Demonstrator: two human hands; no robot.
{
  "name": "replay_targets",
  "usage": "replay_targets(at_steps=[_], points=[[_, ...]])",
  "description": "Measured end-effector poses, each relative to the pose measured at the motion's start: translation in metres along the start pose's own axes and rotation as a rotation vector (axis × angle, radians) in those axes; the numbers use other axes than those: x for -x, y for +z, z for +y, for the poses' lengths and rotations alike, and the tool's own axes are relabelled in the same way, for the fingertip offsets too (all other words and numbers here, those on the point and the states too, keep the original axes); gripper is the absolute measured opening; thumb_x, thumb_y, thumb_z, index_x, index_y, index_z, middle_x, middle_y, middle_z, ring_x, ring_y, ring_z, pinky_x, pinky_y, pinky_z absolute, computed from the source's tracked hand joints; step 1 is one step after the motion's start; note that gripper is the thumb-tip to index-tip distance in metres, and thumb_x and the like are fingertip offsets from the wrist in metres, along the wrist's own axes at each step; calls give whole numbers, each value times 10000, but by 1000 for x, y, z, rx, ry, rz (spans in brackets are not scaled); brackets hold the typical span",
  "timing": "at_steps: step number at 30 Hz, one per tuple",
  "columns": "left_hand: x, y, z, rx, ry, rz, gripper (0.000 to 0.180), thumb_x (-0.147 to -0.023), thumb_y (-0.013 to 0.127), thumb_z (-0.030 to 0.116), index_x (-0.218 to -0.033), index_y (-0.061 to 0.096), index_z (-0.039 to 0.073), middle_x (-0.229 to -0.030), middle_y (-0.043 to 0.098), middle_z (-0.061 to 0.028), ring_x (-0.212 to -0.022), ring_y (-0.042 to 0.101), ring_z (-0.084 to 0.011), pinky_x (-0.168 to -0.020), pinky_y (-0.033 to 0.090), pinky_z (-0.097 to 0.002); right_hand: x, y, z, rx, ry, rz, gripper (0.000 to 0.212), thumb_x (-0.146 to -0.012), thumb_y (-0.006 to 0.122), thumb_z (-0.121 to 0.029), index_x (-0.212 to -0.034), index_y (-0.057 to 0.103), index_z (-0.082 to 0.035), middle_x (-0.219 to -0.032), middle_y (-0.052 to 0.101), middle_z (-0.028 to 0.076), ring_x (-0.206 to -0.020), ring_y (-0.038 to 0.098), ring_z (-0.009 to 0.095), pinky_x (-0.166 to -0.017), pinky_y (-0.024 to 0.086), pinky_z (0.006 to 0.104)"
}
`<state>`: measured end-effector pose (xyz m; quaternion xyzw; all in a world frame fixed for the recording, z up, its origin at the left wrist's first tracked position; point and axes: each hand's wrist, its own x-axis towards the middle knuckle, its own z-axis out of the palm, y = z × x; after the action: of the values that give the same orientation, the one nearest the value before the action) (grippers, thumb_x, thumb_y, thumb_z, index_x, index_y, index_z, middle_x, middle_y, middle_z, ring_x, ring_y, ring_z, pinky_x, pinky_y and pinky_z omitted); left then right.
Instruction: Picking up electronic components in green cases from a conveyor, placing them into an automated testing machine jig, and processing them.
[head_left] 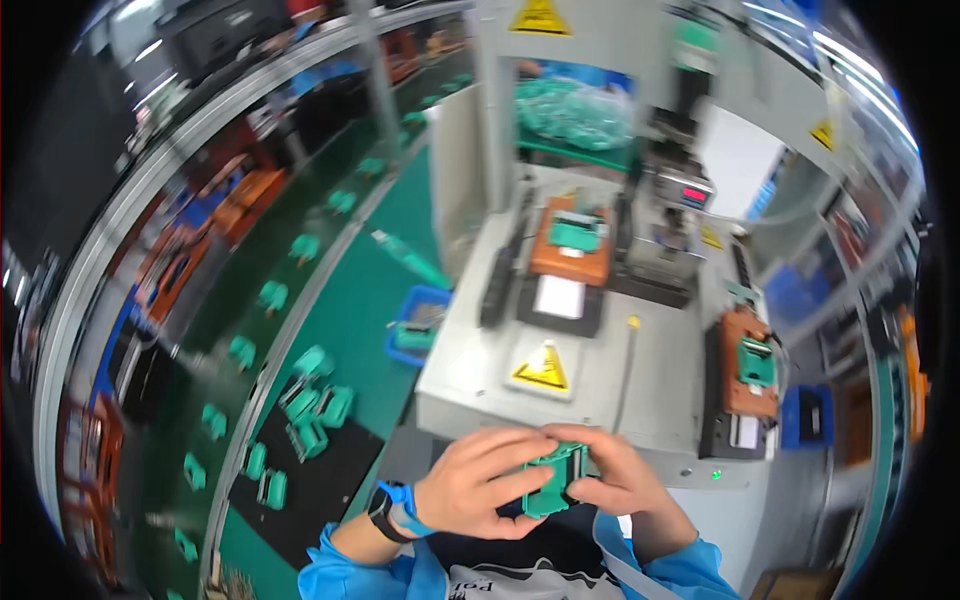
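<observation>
A busy factory workshop surrounds the grip, with a pale metal machine table (460,385) just beyond it. Nearest, a green, boxy plastic housing (547,497) with a dark insert is held up before the wearer's body, between both hands. The left grip (478,482) wraps its left side, fingers spread over its face; the right grip (615,478) pinches its right edge, thumb toward the front. Both are narrow, filled by this one part. It looks light and stiff, probably smooth enough to slip a little under dry fingers; the thin rims seem its fragile places, so the side walls should give the better hold.

Left of the grip, a flat black mat (345,455) lies on a green table (345,310); I count six similar green housings (307,440) on or beside it, some apparently touching. Ahead and left, one blue plastic bin (405,356) holds at least one green piece. Two orange-brown block fixtures each bear one green housing: the front fixture (560,266) straight ahead, the side fixture (745,402) to the right. Farther left, a dark green conveyor belt (222,385) carries at least eight small green parts (272,295), the farthest too blurred to count.
</observation>
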<state>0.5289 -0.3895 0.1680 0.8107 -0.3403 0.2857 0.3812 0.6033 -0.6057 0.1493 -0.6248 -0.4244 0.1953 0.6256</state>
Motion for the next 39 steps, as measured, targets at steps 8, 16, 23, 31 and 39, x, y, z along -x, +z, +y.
replay_targets(at_steps=[8, 16, 23, 31, 39], points=[[-35, 60, -3, -7, 47, -51, 463, -624, 809, 125, -1026, 581, 98, -1171, 611, -133, -987, 626, -317, -750, 517, -379, 43, -27, 22, -318, 113, 376, 341, -853, 673, -42, -1171, 563, 13, -981, 658, 85, -875, 604, 130, -786, 486, 306], [-45, 71, -19, -111, -93, 10, 592, -607, 826, 153, -1103, 516, 62, -1122, 602, -175, -960, 587, -361, -811, 485, -436, 40, -59, 64, -324, -31, 721, 227, -858, 677, -14, -1051, 564, 25, -960, 643, 79, -872, 609, 123, -790, 487, 264], [-46, 60, -44, -204, -231, 64, 533, -635, 779, 129, -1092, 524, 24, -1051, 620, -187, -915, 578, -349, -795, 478, -431, 46, -69, 74, -294, -43, 709, 212, -880, 639, -3, -1072, 575, 60, -983, 632, 89, -914, 592, 133, -819, 483, 278], [-63, 54, -62, -261, -243, 78, 514, -674, 748, 142, -1117, 521, 13, -1051, 615, -188, -920, 567, -340, -807, 461, -418, 49, -69, 68, -356, -24, 726, 199, -848, 625, 42, -1043, 584, 60, -1006, 630, 123, -923, 595, 152, -829, 479, 298], [-65, 46, -60, -285, -412, 146, 493, -696, 714, 133, -1108, 502, -34, -1002, 571, -152, -903, 547, -274, -836, 438, -357, 49, -72, 72, -179, -117, 640, 181, -846, 626, 54, -1015, 561, 57, -994, 622, 151, -876, 603, 178, -776, 492, 293]])
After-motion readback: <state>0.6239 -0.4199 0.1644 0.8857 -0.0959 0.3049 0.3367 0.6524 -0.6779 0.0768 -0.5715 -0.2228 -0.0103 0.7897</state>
